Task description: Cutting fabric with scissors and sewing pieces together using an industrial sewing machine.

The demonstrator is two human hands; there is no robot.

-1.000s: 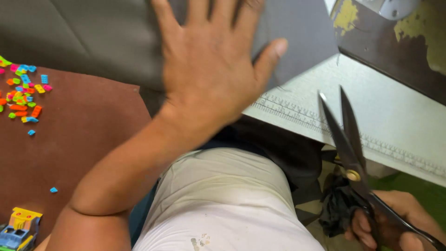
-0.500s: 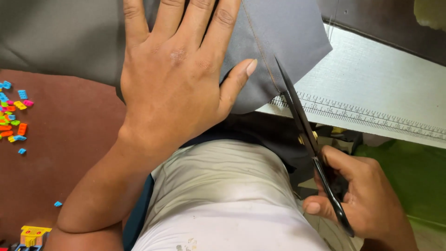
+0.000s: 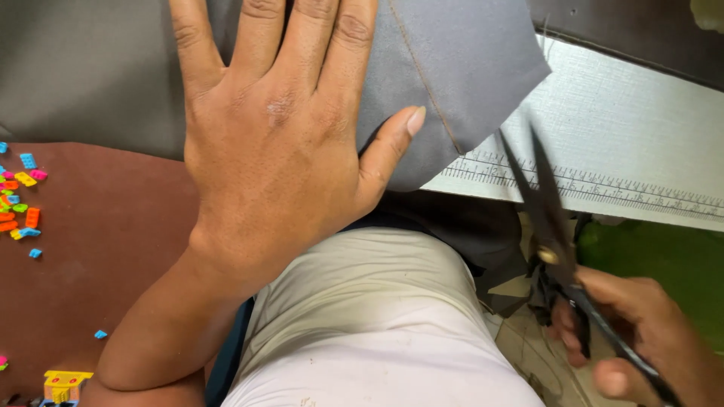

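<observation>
**Left palm flat on grey cloth, scissors held off its corner**

Left hand (image 3: 275, 143): laid palm-down on the sheet of grey woven fabric (image 3: 460, 64), fingers (image 3: 256, 30) spread and extended, thumb angled out toward the stitched fold line. Nothing is pinched; the hand only presses.

Right hand (image 3: 641, 339): fingers curled shut around the handles of the long black metal scissors (image 3: 547, 203), low at right. Blades slightly parted, tips pointing up, just beside the fabric's corner but apart from it.

Fabric position: spread over the surface, its pointed corner overlapping the pale ribbed board with a printed ruler edge (image 3: 603, 185). The near edge hangs toward the person's lap.

Handling judgement: the cloth looks light, soft and limp, likely to slide or pucker under a blade. A flat palm close to the cut line seems the better hold; pinching would lift it.

Also noted: small multicoloured plastic bricks (image 3: 19, 203) scattered on the brown mat (image 3: 98, 279) at left.
</observation>
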